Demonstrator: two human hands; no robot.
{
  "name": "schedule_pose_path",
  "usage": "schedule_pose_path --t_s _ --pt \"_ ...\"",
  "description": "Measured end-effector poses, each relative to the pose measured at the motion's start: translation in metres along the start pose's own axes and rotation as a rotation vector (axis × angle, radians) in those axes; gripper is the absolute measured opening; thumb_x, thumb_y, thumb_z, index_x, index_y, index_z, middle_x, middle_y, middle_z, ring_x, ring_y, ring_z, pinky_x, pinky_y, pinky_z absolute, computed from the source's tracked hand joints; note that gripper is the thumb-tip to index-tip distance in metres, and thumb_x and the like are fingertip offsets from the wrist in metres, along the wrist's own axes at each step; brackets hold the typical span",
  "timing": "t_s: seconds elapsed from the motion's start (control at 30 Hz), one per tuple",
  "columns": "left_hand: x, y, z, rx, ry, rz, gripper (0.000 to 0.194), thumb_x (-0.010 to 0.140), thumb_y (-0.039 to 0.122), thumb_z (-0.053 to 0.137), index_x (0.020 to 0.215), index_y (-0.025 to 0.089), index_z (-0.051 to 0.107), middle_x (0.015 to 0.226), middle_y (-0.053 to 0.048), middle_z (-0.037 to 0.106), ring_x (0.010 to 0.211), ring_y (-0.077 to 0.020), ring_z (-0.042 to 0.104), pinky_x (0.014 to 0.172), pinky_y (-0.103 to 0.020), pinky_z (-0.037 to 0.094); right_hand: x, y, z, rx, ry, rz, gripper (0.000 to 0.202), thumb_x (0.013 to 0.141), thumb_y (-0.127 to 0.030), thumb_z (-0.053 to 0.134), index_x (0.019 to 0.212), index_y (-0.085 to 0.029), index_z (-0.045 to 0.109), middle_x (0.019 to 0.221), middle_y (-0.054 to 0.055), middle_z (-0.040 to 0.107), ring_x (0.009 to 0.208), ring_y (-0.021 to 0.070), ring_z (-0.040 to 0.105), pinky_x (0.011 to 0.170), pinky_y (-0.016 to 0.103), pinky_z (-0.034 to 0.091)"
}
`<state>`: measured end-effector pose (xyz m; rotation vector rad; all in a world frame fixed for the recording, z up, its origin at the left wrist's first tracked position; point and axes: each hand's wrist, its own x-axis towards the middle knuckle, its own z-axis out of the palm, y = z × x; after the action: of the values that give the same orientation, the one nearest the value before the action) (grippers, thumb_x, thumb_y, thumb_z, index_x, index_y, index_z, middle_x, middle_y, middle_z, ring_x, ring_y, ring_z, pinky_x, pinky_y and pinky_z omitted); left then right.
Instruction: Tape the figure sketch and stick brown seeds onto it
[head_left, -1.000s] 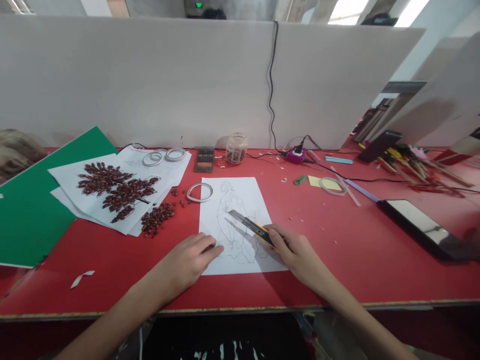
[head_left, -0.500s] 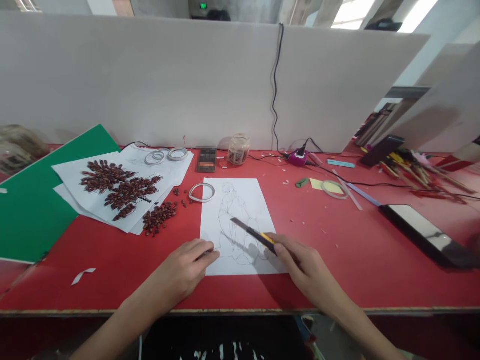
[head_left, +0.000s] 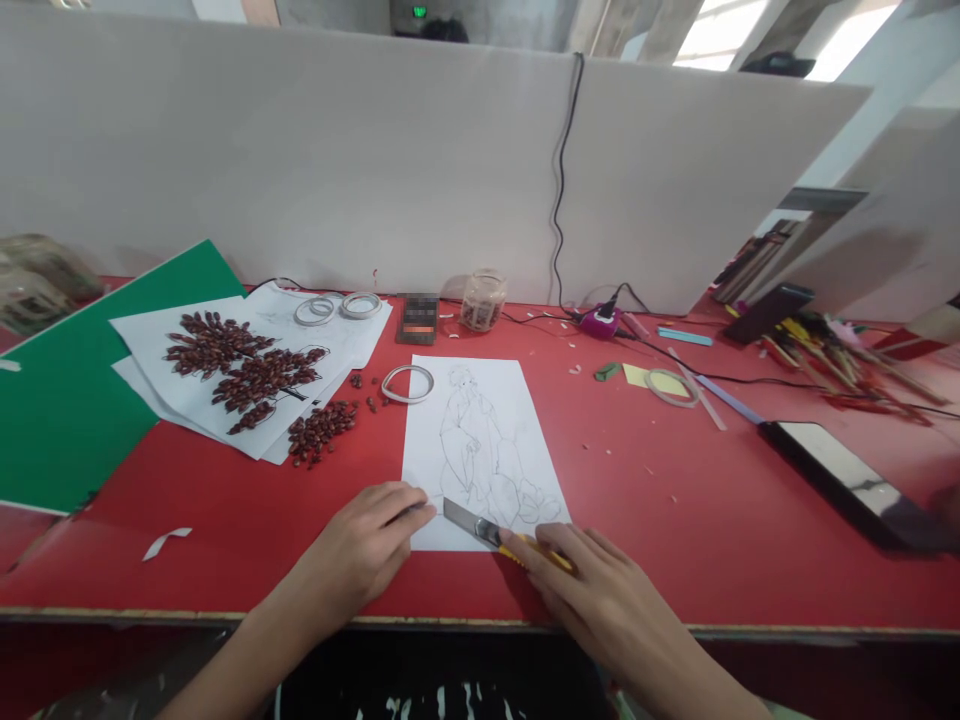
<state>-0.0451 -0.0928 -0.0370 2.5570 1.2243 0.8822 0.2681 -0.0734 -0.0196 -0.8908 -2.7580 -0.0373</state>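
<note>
Yellow and dark, the cutter knife (head_left: 484,530) lies in the right hand (head_left: 596,585), whose grip is closed around the handle, thumb and fingers wrapped over it. The bare blade sticks out past the grip toward the left hand (head_left: 375,535), its tip near those fingertips and over the lower part of the white drawing sheet (head_left: 480,440). From where I stand, the left hand's grip looks pinched nearly shut at the sheet's lower left side; whether something small sits between thumb and finger, I can't tell. That sheet, with a figure drawn in thin lines, lies flat near the middle of the red desk's (head_left: 675,560) front edge. A tape ring (head_left: 407,384) overlaps its upper left corner. Just left of it sits a heap of brown seeds (head_left: 322,430), beside papers (head_left: 225,375) bearing a branch shape covered in more seeds. Toward the desk's back edge stand a glass jar (head_left: 484,300) and, beside it, a dark calculator-like object (head_left: 418,318). A black tablet (head_left: 855,480) rests toward the right edge.
</note>
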Motion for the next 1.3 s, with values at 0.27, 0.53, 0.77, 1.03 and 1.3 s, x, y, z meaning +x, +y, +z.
schedule_pose_path --t_s 0.27,0.53,0.77,1.03,1.3 --pt "-0.0003 0.0001 0.0009 -0.014 0.001 -0.017 0.040 0.096 0.002 0.041 0.127 0.014 0.062 0.119 -0.012 0.066 0.109 -0.0237 0.061 0.094 -0.044 0.057 0.0006 -0.0006 -0.0024 -0.016 -0.023 -0.006 0.051 0.097 -0.005 0.041 0.146 -0.020 0.051 0.103 0.011 0.066 0.082 0.0193 0.062 0.071 0.031 0.052" --pt "-0.0008 0.0015 0.0005 -0.034 0.001 -0.037 0.042 0.094 0.000 0.041 0.127 0.015 0.062 0.120 -0.012 0.065 0.110 -0.0236 0.060 0.095 -0.044 0.057 0.0005 -0.0008 0.0013 -0.013 0.017 0.012 0.051 0.097 -0.006 0.043 0.145 -0.019 0.052 0.103 0.011 0.066 0.082 0.0192 0.061 0.072 0.030 0.052" --pt "-0.0018 -0.0001 0.0013 -0.042 -0.014 -0.052 0.044 0.094 0.000 0.041 0.129 0.017 0.061 0.122 -0.012 0.065 0.112 -0.0238 0.060 0.095 -0.045 0.057 -0.0038 0.0010 0.0046 -0.002 0.020 0.012 0.052 0.098 -0.008 0.043 0.148 -0.021 0.050 0.105 0.011 0.066 0.081 0.0186 0.061 0.072 0.030 0.051" --pt "0.0002 0.0005 0.0007 -0.035 0.009 -0.043 0.042 0.095 0.001 0.041 0.128 0.016 0.062 0.119 -0.012 0.066 0.110 -0.0235 0.061 0.095 -0.044 0.057 0.0004 0.0006 0.0006 -0.008 0.021 -0.025 0.050 0.098 -0.006 0.041 0.145 -0.019 0.053 0.104 0.011 0.066 0.082 0.0191 0.061 0.073 0.031 0.051" --pt "-0.0005 0.0005 0.0004 -0.033 0.018 -0.029 0.041 0.095 0.002 0.041 0.127 0.016 0.063 0.119 -0.013 0.066 0.110 -0.0230 0.062 0.094 -0.044 0.057 -0.0009 0.0016 0.0067 -0.003 0.030 0.018 0.052 0.098 -0.008 0.044 0.147 -0.022 0.051 0.103 0.010 0.066 0.083 0.0195 0.061 0.072 0.031 0.050"
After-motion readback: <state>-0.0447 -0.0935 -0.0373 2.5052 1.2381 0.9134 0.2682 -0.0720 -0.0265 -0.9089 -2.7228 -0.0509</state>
